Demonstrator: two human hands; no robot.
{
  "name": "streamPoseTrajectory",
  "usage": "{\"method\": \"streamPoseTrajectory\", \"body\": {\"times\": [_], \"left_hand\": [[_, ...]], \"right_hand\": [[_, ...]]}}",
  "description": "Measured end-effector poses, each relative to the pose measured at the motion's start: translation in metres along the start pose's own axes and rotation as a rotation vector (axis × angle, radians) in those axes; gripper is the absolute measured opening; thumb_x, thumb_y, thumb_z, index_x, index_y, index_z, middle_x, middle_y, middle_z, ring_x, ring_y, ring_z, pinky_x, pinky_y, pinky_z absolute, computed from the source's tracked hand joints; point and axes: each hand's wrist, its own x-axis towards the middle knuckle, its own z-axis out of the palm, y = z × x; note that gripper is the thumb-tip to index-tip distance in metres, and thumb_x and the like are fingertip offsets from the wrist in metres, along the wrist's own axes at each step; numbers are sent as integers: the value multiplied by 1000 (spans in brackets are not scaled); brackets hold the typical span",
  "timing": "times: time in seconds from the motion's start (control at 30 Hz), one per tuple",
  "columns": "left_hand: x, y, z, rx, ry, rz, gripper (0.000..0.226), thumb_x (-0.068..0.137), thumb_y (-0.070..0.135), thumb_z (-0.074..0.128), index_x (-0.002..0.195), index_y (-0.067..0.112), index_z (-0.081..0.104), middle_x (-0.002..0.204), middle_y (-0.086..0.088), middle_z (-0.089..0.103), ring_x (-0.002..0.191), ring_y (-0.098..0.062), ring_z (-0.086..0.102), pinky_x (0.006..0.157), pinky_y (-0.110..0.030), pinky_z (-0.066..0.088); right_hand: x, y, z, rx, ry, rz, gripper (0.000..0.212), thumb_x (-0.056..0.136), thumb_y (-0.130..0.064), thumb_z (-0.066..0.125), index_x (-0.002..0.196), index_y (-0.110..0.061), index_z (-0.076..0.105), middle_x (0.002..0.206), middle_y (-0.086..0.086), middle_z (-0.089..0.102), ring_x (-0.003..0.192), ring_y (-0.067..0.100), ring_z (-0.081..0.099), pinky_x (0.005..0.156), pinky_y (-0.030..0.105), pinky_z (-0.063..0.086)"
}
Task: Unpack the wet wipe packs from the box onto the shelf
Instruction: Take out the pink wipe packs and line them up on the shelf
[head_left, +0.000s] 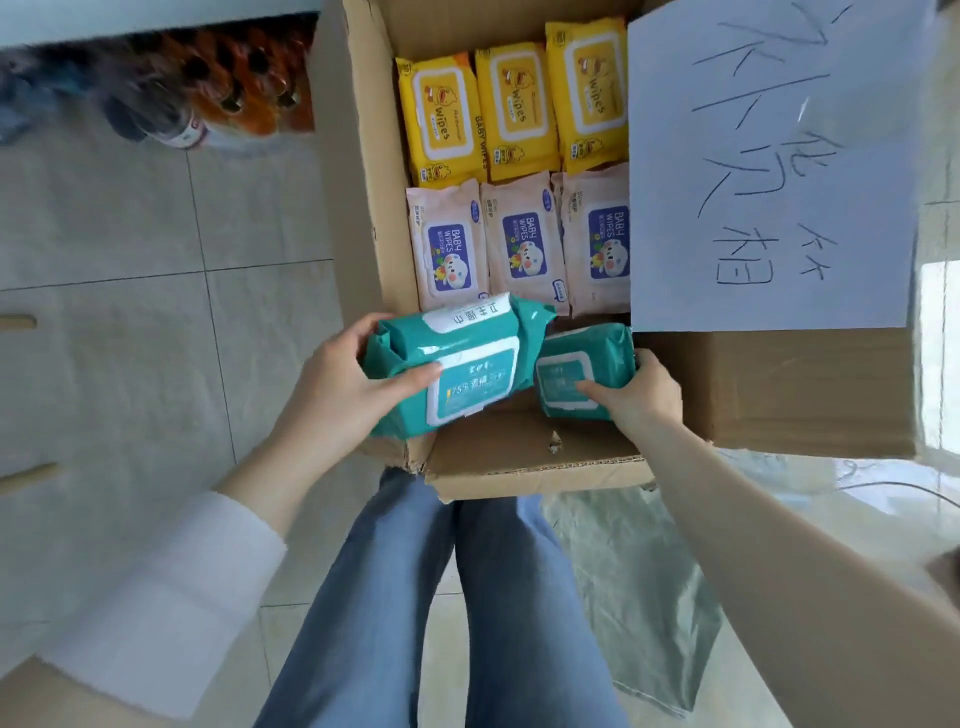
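Note:
An open cardboard box (519, 457) stands on the floor in front of me. Inside lie three yellow wipe packs (511, 109) at the far end and three pink baby wipe packs (522, 244) below them. My left hand (337, 384) grips a large teal wet wipe pack (467, 364) lifted over the box's near left corner, thumb on its label. My right hand (636, 392) holds a second, smaller-looking teal pack (582, 369) low inside the box at the near end. No shelf surface is plainly in view.
A white paper sheet with handwriting (769, 166) covers the box's right flap (805, 389). Bottles (218, 88) stand blurred at the upper left. My legs in blue jeans (441, 597) are below the box, and a greenish bag (639, 597) lies on the tiled floor.

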Motion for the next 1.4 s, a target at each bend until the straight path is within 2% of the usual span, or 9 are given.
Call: {"method": "streamPoseTrajectory", "body": {"times": [0.13,0.3,0.53,0.73,0.9,1.07,1.17,1.3,1.4], "left_hand": [[-31,23,-69,-306,84,-20,42,51,51,74,85,29,64,82,18,71,83,-5,66,84,-34,52],[-61,62,-170,-514,84,117,46,55,53,77,91,31,60,79,24,71,81,1,67,77,-23,53],[-86,95,-354,-570,154,331,30,69,48,66,91,27,63,92,18,73,96,-5,66,91,-33,49],[-89,116,-479,-577,204,445,52,55,59,63,96,27,64,98,11,73,98,-10,67,91,-35,50],[-65,170,-523,-569,251,590,40,64,56,65,94,28,63,91,16,73,90,-3,68,83,-29,52],[-22,258,-547,-558,235,730,27,74,48,62,93,29,60,93,15,70,85,0,67,77,-24,50],[13,309,-554,-562,261,777,15,82,38,56,92,27,59,95,14,67,82,3,65,77,-20,50],[67,363,-563,-551,290,780,8,94,28,49,94,26,57,100,11,65,92,-4,62,85,-23,49],[108,394,-574,-531,311,767,6,94,27,50,94,28,56,100,12,64,93,-5,61,78,-22,49]], "right_hand": [[-72,-25,-22,172,18,-7,53,75,-28,77,120,-11,55,118,5,64,98,18,60,76,26,46],[-158,-79,-41,474,27,-38,47,70,-23,80,112,-12,60,95,-1,66,83,17,62,68,26,51],[-278,-209,-52,847,-74,-126,65,55,-32,85,110,-6,58,98,6,72,85,20,71,63,28,61],[-340,-324,-56,1039,-181,-288,70,36,-37,87,95,-12,59,97,5,69,85,18,69,55,24,59],[-344,-392,-91,1183,-195,-408,57,47,-27,77,96,-5,56,88,9,74,68,15,73,51,25,58],[-326,-445,-153,1196,-88,-560,95,17,-37,94,99,-6,57,82,2,77,73,17,74,55,26,58],[-305,-480,-197,1217,-131,-628,66,47,-25,82,104,-2,56,79,2,77,72,16,74,53,23,57],[-273,-531,-241,1213,-117,-657,104,10,-36,95,101,-4,58,88,6,76,83,20,73,58,27,59],[-244,-570,-264,1194,-129,-669,95,21,-33,94,105,-4,58,99,11,74,87,22,73,61,29,60]]}}
